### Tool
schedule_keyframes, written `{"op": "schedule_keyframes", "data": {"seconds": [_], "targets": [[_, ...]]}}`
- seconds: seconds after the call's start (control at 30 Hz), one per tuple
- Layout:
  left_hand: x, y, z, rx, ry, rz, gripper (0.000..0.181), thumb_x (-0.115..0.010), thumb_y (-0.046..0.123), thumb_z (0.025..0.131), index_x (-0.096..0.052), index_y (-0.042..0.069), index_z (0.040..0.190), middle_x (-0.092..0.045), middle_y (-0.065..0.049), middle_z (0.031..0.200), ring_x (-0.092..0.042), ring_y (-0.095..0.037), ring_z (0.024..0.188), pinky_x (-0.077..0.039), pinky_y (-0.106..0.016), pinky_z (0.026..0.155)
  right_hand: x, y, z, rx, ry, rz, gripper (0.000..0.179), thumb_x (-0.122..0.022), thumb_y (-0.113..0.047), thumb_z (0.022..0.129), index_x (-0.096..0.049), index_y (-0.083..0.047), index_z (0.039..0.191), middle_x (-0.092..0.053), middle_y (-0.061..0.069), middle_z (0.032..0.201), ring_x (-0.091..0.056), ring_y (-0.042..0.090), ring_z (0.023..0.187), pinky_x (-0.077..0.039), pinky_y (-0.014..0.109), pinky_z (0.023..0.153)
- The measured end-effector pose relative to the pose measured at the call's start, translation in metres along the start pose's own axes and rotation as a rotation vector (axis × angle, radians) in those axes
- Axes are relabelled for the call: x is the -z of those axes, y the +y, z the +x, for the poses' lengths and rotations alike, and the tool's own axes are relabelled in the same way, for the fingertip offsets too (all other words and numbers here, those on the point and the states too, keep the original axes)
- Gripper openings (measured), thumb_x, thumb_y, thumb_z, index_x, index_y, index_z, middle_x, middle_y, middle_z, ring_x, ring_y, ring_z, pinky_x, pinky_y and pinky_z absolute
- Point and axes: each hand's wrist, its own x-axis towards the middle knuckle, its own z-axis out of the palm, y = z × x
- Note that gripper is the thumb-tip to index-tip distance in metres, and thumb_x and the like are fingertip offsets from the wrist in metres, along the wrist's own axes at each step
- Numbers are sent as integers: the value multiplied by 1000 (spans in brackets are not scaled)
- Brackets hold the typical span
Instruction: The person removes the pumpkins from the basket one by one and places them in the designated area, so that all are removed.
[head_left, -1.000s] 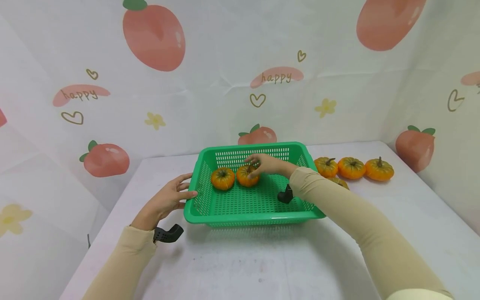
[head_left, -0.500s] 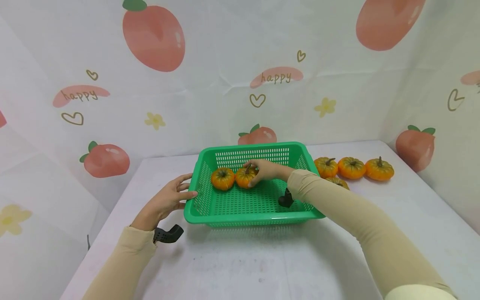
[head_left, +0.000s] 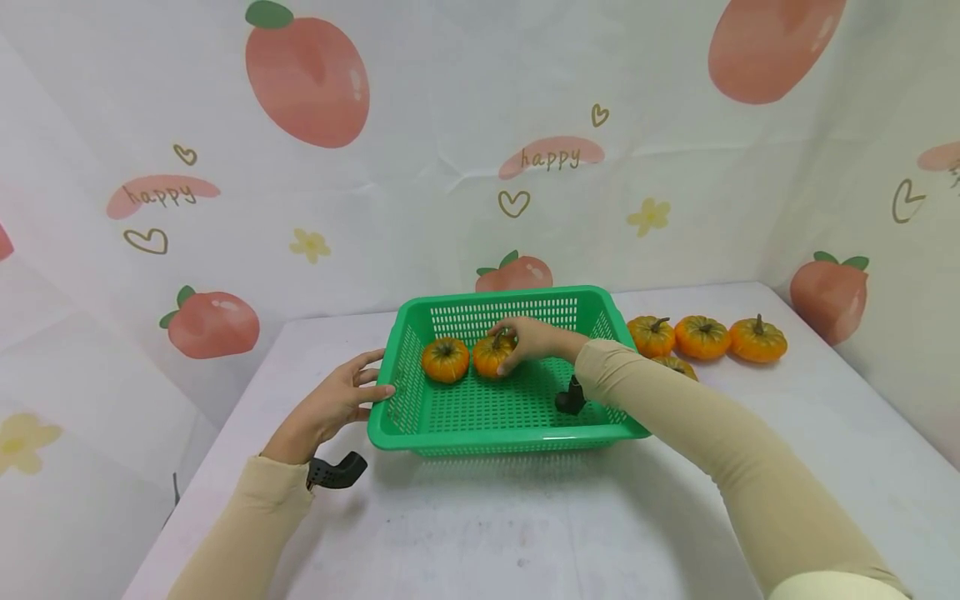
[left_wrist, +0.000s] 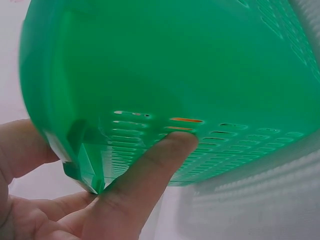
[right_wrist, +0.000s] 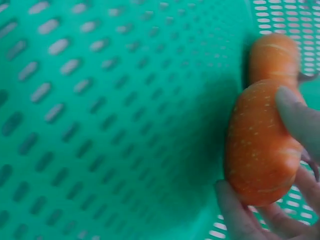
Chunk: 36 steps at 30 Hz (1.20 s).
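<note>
A green slotted plastic basket [head_left: 517, 435] stands on the table with two small orange pumpkins inside. My left hand [head_left: 343, 396] grips its left rim, thumb on the edge; in the left wrist view a finger [left_wrist: 160, 160] presses against the slotted outer wall. Inside the basket my right hand [head_left: 534, 342] holds the right-hand pumpkin [head_left: 489, 358], thumb on one side and fingers curled round the other. The right wrist view shows this pumpkin [right_wrist: 260, 145] low over the basket floor, overlapping the second pumpkin [right_wrist: 272, 59]. That second pumpkin [head_left: 446, 361] sits at the basket's left end.
Right of the basket, several more pumpkins lie on the white table, among them one at the far right [head_left: 758, 340] and one beside it [head_left: 702, 337]. Another pumpkin [head_left: 677, 367] is partly hidden behind the right sleeve. A printed cloth [head_left: 420, 242] hangs along the back.
My right hand has come down from above the pumpkin and its fingers have drawn in round it. That pumpkin has shifted slightly left. My left hand has stayed on the rim.
</note>
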Motion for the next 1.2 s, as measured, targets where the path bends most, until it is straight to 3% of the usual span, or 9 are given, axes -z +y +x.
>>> {"op": "schedule_keyframes", "data": {"seconds": [0.1,0.3,0.5,0.67,0.87,1.2], "targets": [[0,0,0,-2,0,-1,80,-61,12,96,-8,7,156,-28,-30,151,-63,-25,106,-55,-45,88,7,-3,-2,-19,21,17,68,-81,-20,79,-49,-9,138,-47,21,139,-48,34,124,-47,44,99],[0,0,0,-2,7,6,78,-59,10,96,-9,6,156,-29,-30,151,-63,-26,106,-56,-44,87,28,-10,-11,-60,56,159,67,-79,-15,81,-47,-9,139,-44,24,140,-56,30,111,-54,37,86],[0,0,-1,4,8,1,78,-59,10,96,-9,6,155,-29,-30,151,-63,-27,106,-56,-45,87,48,-11,-23,-30,100,207,73,-81,-17,79,-43,-7,142,-43,18,143,-52,30,116,-52,37,90],[0,0,0,1,8,5,79,-60,11,96,-9,6,155,-30,-30,151,-64,-26,105,-56,-45,87,64,-14,-36,-3,151,207,81,-80,-18,80,-35,-7,147,-42,18,145,-44,33,127,-46,45,100],[1,0,-1,-1,11,7,78,-60,11,96,-9,6,156,-30,-29,151,-63,-25,106,-55,-45,88,82,-15,-51,-55,215,162,71,-79,-23,81,-45,-15,143,-42,21,144,-47,36,124,-48,48,97],[1,-1,0,4,5,-8,78,-60,10,96,-9,7,156,-29,-29,152,-62,-26,108,-55,-44,88,106,-4,-90,-107,268,119,75,-78,-30,82,-40,-16,146,-36,25,148,-40,42,131,-41,58,102]]}}
